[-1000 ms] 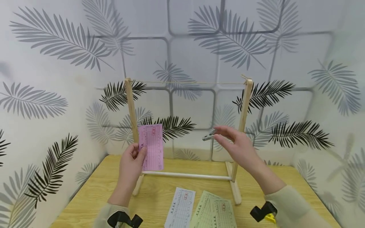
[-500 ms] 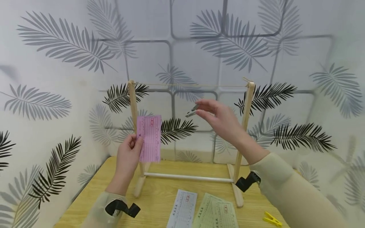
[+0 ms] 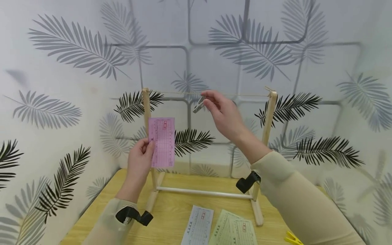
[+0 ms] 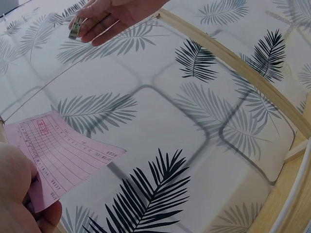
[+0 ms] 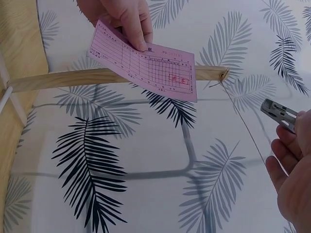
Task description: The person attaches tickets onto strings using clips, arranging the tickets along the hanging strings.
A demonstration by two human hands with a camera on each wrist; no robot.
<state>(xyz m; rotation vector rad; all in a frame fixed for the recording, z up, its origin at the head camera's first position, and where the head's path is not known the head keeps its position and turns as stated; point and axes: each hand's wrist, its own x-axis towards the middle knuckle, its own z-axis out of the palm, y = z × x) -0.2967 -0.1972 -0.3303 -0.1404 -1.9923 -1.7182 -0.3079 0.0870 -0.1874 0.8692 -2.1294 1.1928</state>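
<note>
The pink slip (image 5: 146, 63) near the top of the right wrist view has a printed grid and a small red mark, and the slips on the table (image 3: 199, 226) have grids too, but every word is too small to read.

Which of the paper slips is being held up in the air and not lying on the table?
The pink slip. The left hand pinches its edge and holds it upright by the frame's left post, while the white slip and green slips lie flat on the table.
</note>
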